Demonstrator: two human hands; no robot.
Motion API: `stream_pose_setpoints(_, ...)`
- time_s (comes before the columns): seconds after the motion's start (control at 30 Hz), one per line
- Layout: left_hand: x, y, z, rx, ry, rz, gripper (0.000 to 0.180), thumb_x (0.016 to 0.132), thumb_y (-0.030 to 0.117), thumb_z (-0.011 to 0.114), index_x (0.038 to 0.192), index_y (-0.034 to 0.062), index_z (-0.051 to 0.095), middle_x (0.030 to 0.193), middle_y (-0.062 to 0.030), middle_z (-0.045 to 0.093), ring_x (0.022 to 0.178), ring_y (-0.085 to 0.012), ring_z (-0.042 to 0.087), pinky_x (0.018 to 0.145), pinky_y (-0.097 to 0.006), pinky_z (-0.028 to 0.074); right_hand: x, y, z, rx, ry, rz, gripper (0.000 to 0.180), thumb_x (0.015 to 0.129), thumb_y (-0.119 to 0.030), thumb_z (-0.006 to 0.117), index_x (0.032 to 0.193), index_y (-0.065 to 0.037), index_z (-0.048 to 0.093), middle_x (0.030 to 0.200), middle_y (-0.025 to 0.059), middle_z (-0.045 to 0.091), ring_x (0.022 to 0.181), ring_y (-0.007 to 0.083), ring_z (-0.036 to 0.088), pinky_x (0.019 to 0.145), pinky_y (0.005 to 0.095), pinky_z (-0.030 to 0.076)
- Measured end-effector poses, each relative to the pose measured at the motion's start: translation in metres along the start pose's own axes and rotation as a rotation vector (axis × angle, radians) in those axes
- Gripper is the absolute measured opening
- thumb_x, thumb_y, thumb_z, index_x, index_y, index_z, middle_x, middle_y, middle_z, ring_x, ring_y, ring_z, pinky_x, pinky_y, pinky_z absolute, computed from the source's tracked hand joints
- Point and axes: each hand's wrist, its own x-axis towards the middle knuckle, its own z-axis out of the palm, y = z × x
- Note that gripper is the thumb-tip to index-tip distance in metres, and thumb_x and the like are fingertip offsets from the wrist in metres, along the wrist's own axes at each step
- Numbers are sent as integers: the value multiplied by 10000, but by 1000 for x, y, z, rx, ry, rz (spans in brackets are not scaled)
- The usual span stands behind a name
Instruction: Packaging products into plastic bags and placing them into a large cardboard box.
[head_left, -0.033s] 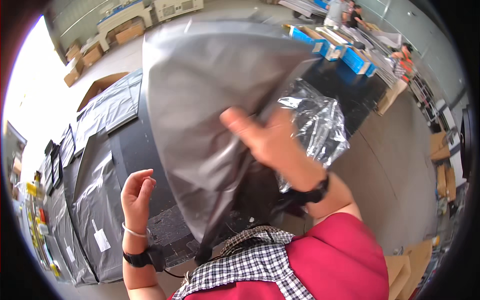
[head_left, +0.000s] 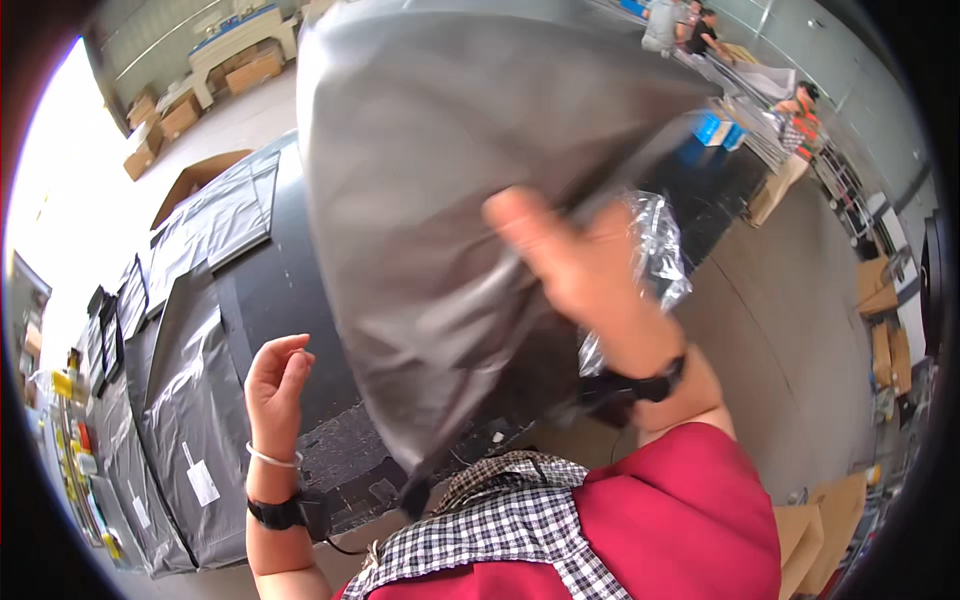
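Right hand [head_left: 590, 270] grips a big grey poly bag [head_left: 440, 200], held up in the air over the dark worktop [head_left: 280, 300], w/ crinkly clear film [head_left: 660, 250] bunched behind the wrist. Left hand [head_left: 275, 375] is empty, fingers loosely curled, near the worktop's front edge. Bag looks limp, smooth, matte; can't tell if anything's inside. Seems mid-job: more grey bagged packs [head_left: 190, 400] lie flat along the left edge.

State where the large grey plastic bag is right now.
In the head view, the grey plastic bag fills the upper centre, held up by the right hand, above the open left hand.
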Motion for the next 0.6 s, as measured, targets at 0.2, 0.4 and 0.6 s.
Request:
stream_pose_setpoints(0.2,-9,7,137,130,-400,108,297,877,113,664,1159,37,614,891,-35,650,777,-102,605,691,-255,507,-11,-110,-215,-319,688,-286,355,859,-189,714,1097,71,667,1055,109,684,972,157,632,937,288,451)
stream_pose_setpoints(0.4,-25,9,331,648,-597,503,910,695,444,789,1400,29,389,1212,-201,502,1087,-344,510,918,-419,457,-82,-70,-414,-704,552,-252,453,867,-125,702,1238,84,548,1222,141,593,1110,197,558,1010,322,391)
stream_pose_setpoints(0.6,27,-44,457,905,-317,301,948,686,230,773,1470,57,270,1154,-194,520,891,-310,555,750,-391,509,-111,28,-435,-691,4,299,464,743,-110,821,1102,61,582,956,125,655,769,190,637,728,297,513)
